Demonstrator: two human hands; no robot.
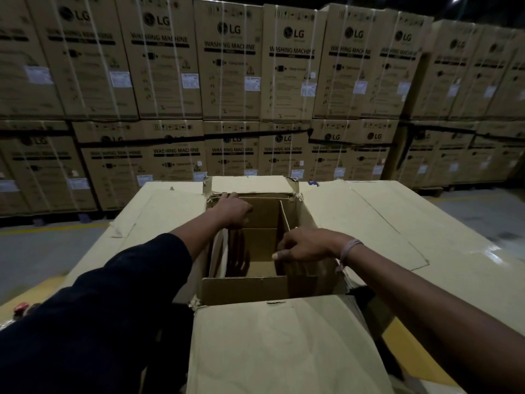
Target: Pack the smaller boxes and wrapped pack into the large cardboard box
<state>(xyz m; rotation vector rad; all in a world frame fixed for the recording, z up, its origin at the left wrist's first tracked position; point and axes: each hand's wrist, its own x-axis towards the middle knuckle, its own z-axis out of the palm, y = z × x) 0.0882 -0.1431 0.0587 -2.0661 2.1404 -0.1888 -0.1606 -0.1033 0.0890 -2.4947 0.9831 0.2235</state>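
Standing open at the middle of the view, the large brown corrugated cardboard box (244,290) is seen with its four pale flaps folded outward and its torn upper corners frayed, while thin upright cardboard divider panels (285,216) split the inside into rectangular cells, the central one showing bare floor. The left hand (231,210) is curled over the ragged far-left rim, and the right hand (305,245) is closed in a pinch on the top edge of a divider. Behind, strapped stacks of printed brown washing-machine cartons (230,66) are ranged like a wall, with grey floor (42,251) showing between.
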